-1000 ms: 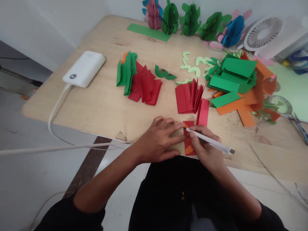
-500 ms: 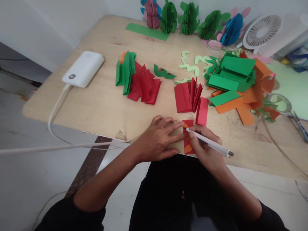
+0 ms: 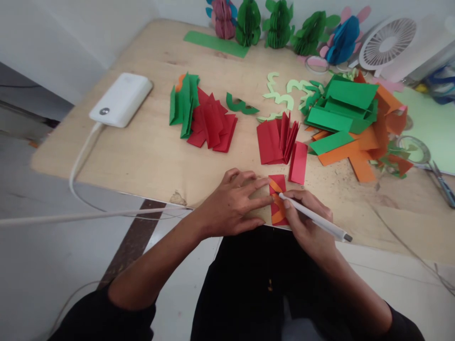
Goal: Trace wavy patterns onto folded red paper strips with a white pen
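A small folded red paper (image 3: 278,180) lies at the table's front edge, with an orange curved paper cutout (image 3: 277,217) on top of it. My left hand (image 3: 236,203) rests flat with fingers spread, its fingertips on the left side of these papers. In my right hand (image 3: 311,220) is a white pen (image 3: 318,218), its tip at the edge of the orange cutout. Just beyond stand folded red papers (image 3: 272,142) and a single red strip (image 3: 298,163). Any line drawn is too small to make out.
Green and orange folded papers (image 3: 355,106) are heaped at the right, near scissors (image 3: 442,182) and a tape roll (image 3: 423,150). More red papers (image 3: 211,124) lie left of centre. A white power bank (image 3: 122,99) with a cable sits at the left. Paper figures (image 3: 279,26) and a fan (image 3: 388,43) line the back.
The pen and my right hand have shifted slightly right and down along the orange cutout's edge. My left hand stays in place on the papers.
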The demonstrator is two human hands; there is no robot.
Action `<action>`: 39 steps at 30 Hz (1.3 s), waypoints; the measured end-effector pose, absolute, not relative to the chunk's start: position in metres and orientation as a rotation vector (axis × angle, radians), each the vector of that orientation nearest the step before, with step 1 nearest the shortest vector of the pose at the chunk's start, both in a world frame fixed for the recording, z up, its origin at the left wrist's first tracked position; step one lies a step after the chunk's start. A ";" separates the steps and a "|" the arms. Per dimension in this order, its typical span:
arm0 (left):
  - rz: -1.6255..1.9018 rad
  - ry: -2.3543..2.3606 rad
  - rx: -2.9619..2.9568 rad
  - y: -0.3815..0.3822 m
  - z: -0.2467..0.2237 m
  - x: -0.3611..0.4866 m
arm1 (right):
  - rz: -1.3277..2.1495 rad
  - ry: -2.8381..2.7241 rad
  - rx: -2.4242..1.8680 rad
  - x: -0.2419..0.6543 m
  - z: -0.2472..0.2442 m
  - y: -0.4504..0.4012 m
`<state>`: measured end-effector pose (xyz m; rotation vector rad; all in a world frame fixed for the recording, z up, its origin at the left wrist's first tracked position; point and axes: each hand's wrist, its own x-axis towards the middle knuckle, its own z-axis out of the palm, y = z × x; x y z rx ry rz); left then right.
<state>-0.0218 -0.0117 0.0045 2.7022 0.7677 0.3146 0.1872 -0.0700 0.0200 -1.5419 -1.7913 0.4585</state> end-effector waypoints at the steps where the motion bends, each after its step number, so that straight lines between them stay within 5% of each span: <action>1: 0.322 0.765 2.702 -0.012 0.004 -0.022 | 0.454 -1.793 -1.542 0.187 0.020 -0.070; 39: 0.309 0.758 2.725 -0.011 0.003 -0.023 | 0.970 -1.577 -1.544 0.194 0.020 -0.050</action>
